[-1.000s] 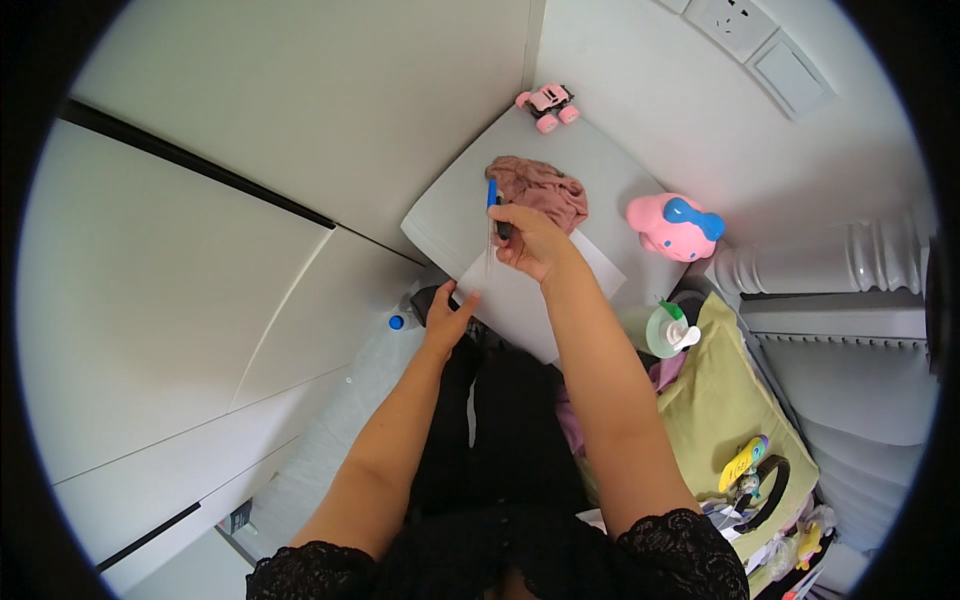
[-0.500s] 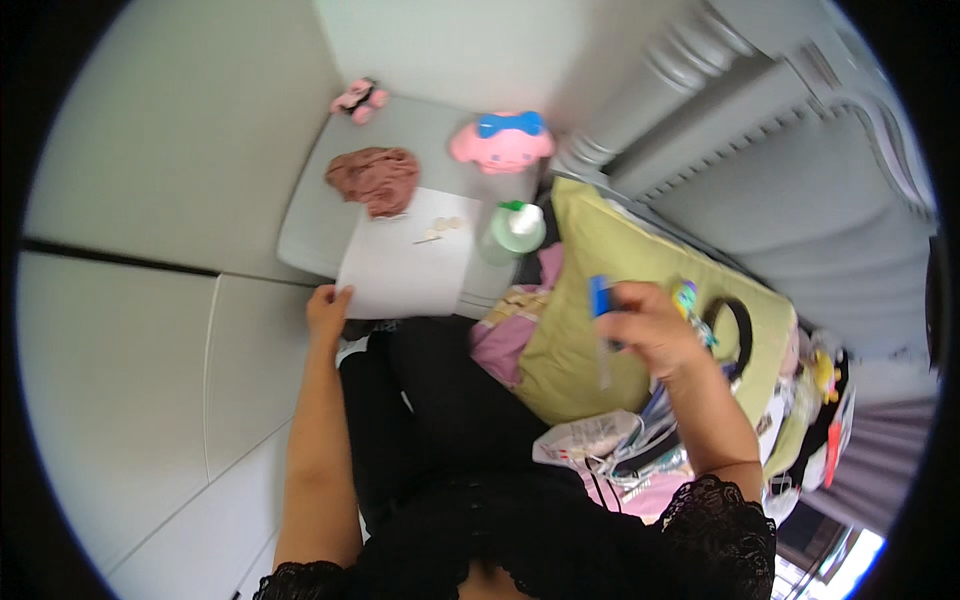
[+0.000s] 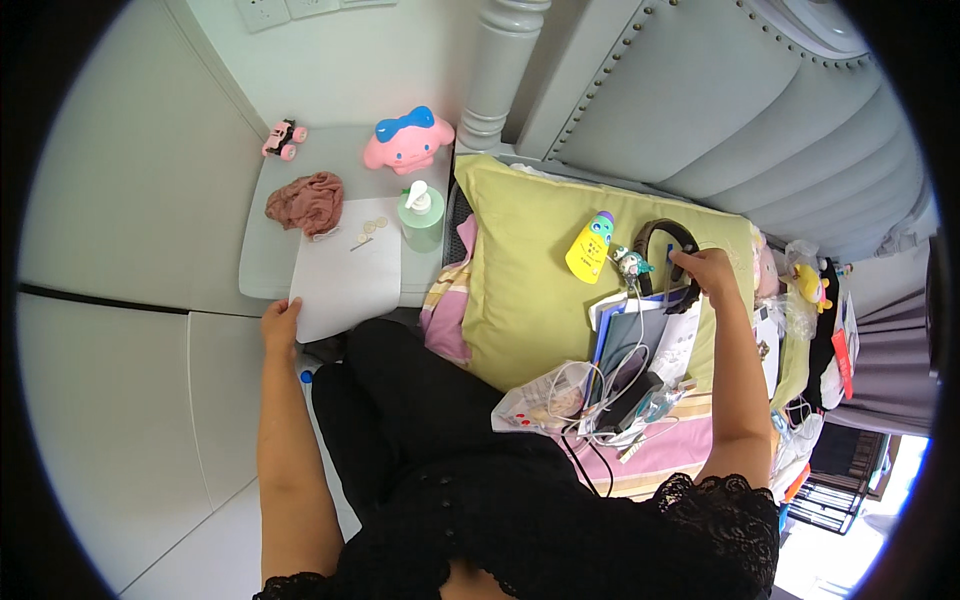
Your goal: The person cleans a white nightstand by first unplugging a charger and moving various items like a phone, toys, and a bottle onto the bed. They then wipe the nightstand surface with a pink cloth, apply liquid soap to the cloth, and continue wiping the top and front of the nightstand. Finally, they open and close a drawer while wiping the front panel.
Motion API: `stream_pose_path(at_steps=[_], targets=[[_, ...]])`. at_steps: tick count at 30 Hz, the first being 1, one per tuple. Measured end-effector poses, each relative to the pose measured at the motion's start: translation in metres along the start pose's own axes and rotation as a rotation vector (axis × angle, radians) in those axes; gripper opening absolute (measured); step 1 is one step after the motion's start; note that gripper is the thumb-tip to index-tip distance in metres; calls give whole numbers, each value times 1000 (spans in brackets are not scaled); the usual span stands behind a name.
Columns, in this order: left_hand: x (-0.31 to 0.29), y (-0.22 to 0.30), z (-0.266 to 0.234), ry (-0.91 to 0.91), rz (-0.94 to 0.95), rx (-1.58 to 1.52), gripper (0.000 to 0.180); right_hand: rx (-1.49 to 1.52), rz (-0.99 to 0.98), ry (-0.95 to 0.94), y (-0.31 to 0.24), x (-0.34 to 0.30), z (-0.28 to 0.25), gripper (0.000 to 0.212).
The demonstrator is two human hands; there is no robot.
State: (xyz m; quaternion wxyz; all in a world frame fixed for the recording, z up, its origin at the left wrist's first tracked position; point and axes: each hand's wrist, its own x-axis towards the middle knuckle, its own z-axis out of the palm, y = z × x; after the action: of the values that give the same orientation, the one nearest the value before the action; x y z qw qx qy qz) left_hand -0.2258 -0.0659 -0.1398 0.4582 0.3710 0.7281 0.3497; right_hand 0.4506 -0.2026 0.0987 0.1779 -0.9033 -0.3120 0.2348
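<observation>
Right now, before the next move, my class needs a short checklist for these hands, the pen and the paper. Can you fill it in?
1. Left hand at the paper: ok, at its near left corner.
2. Pen in the right hand: ok, its blue end is in the fingertip grip.
3. Paper free of loose items: not ok, small round pale pieces and a thin stick lie on it.
4. Pump bottle upright: ok, beside the paper.
5. Pen touching the dark band: cannot tell from this angle.
</observation>
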Motion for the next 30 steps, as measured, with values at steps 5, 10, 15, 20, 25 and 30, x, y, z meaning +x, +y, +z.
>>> stream_pose_path(at_steps=[5, 10, 15, 20, 25, 30], targets=[[-12, 8, -6, 8, 43, 15, 23, -240, -334, 243, -49, -21, -6, 40], [-2, 1, -16, -187, -35, 254, 45, 244, -671, -107, -138, -127, 66, 9], [-16, 18, -27, -246, -243, 192, 29, 216, -1047, -697, -203, -184, 178, 23], [-2, 15, -44, -207, -382, -290, 26, 115, -780, -863, -204, -160, 331, 28], [4, -25, -66, 9, -369, -816, 34, 126, -832, -492, -227, -131, 415, 22], [-55, 7, -25, -97, -289, -1334, 47, -38, -821, -243, -251, -96, 455, 22]])
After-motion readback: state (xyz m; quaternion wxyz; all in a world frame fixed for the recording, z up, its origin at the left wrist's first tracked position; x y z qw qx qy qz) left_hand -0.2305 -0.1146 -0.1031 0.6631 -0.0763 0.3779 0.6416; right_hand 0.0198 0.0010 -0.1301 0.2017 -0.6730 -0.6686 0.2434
